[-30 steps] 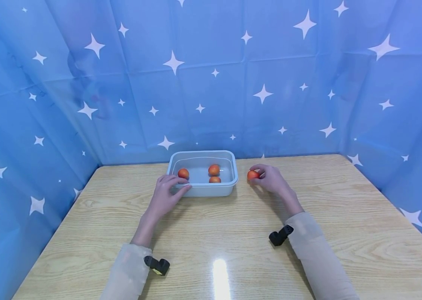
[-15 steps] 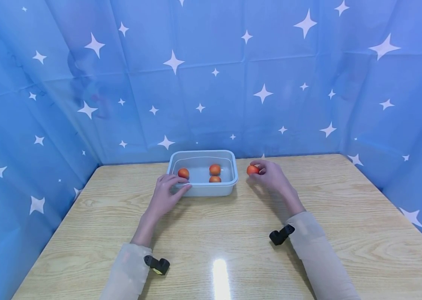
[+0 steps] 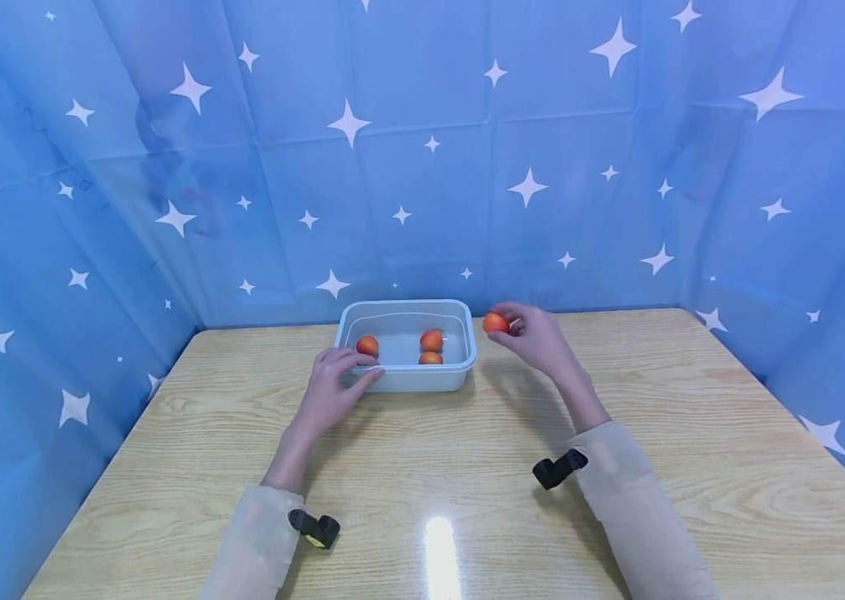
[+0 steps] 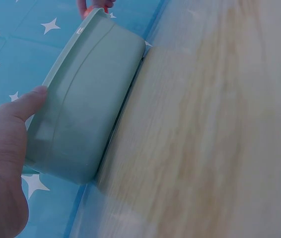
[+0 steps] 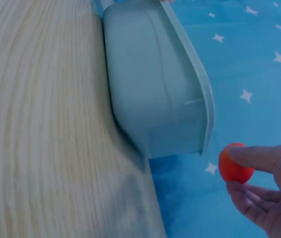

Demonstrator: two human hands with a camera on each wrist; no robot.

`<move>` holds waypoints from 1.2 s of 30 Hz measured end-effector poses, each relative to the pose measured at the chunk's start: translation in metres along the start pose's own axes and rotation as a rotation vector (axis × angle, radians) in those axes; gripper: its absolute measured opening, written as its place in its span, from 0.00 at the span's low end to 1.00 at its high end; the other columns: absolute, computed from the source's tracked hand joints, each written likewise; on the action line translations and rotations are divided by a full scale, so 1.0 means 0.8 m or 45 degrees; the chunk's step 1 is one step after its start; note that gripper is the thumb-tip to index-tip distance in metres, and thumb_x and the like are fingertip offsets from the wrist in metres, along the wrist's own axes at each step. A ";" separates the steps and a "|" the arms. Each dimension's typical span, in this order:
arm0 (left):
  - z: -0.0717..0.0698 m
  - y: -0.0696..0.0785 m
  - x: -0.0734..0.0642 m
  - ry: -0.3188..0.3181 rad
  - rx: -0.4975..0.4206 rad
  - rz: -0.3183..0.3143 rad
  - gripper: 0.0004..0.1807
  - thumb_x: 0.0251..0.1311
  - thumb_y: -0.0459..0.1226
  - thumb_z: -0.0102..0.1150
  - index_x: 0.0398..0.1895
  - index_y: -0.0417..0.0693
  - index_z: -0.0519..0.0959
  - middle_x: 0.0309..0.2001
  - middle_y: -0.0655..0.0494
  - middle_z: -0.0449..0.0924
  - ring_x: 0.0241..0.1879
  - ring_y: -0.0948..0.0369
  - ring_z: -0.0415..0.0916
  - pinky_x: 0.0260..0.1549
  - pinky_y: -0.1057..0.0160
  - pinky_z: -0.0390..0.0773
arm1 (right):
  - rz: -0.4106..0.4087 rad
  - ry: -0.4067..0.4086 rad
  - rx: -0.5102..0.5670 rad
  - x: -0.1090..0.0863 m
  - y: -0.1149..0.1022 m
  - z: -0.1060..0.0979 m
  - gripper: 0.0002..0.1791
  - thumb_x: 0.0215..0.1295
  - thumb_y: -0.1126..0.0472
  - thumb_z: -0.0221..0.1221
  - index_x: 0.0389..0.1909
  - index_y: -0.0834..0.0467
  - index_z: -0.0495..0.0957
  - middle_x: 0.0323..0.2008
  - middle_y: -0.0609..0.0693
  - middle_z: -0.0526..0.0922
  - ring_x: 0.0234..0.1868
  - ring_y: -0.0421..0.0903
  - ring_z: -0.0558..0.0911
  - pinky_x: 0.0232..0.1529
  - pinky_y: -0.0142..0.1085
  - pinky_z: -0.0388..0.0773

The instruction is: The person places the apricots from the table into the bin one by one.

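Note:
A pale blue-green plastic container point(image 3: 415, 381) stands near the back of the table, with 3 small round orange-red fruits visible inside: one fruit point(image 3: 367, 347) at the left, another point(image 3: 432, 340) at the right and a third point(image 3: 430, 358) just in front of that. My left hand point(image 3: 330, 390) grips the container's front-left rim, its thumb point(image 4: 31, 101) on the outside near the edge. Between thumb and fingertips, my right hand point(image 3: 538, 337) pinches a similar round orange-red fruit point(image 5: 234, 164). That fruit is off the table, just right of the container's right rim.
The wooden table point(image 3: 422, 467) extends on both sides of the container and in front of it. A blue curtain point(image 3: 422, 167) with white stars hangs behind and along the sides. A black wrist camera point(image 3: 315, 529) is strapped to the left sleeve, another point(image 3: 560, 469) to the right.
My right hand has lifted the pinched fruit off the table and carried it up and left, closer to the container. My left hand stays on the rim.

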State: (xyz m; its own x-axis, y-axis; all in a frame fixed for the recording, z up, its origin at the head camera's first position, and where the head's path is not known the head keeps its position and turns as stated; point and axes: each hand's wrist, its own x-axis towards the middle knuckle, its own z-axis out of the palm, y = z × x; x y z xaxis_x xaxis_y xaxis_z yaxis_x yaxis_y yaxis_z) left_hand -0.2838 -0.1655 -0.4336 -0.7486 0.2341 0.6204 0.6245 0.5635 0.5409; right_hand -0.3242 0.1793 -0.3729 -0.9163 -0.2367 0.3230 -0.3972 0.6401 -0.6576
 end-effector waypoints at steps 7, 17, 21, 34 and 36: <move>-0.001 0.000 0.000 -0.011 0.006 -0.016 0.09 0.60 0.39 0.72 0.41 0.46 0.87 0.40 0.55 0.85 0.49 0.53 0.76 0.67 0.46 0.58 | -0.020 0.005 0.011 0.002 -0.018 0.005 0.22 0.65 0.62 0.69 0.59 0.61 0.79 0.50 0.59 0.84 0.42 0.55 0.83 0.43 0.47 0.82; -0.002 0.000 0.000 -0.008 0.000 -0.019 0.09 0.60 0.39 0.72 0.41 0.45 0.87 0.40 0.55 0.85 0.49 0.53 0.76 0.66 0.46 0.58 | -0.055 -0.001 0.069 0.007 -0.037 0.018 0.22 0.64 0.63 0.69 0.59 0.60 0.80 0.48 0.58 0.84 0.40 0.53 0.82 0.41 0.44 0.82; -0.002 0.000 0.001 -0.009 0.002 -0.017 0.09 0.60 0.39 0.72 0.41 0.46 0.87 0.39 0.55 0.85 0.49 0.53 0.76 0.66 0.47 0.59 | -0.078 -0.017 0.085 0.008 -0.044 0.025 0.22 0.64 0.64 0.69 0.59 0.61 0.80 0.48 0.58 0.83 0.40 0.52 0.82 0.41 0.43 0.82; 0.000 -0.001 0.000 -0.006 -0.009 -0.004 0.09 0.60 0.39 0.72 0.41 0.45 0.87 0.38 0.56 0.85 0.48 0.53 0.76 0.66 0.46 0.59 | -0.097 -0.099 0.062 0.015 -0.065 0.048 0.24 0.65 0.64 0.68 0.61 0.61 0.79 0.48 0.58 0.84 0.41 0.52 0.83 0.43 0.43 0.83; 0.000 -0.001 0.000 -0.003 -0.011 0.006 0.09 0.60 0.39 0.72 0.41 0.46 0.87 0.38 0.56 0.85 0.48 0.53 0.76 0.66 0.46 0.59 | -0.117 -0.107 0.063 0.015 -0.065 0.051 0.24 0.65 0.65 0.67 0.62 0.61 0.78 0.48 0.59 0.84 0.42 0.52 0.83 0.45 0.43 0.83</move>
State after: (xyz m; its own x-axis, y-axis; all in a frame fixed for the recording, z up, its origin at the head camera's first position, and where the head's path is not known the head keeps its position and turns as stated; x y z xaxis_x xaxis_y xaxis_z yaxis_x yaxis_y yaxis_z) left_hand -0.2847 -0.1661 -0.4338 -0.7463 0.2388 0.6213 0.6298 0.5554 0.5430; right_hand -0.3169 0.1135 -0.3623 -0.8760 -0.3549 0.3266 -0.4801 0.5767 -0.6610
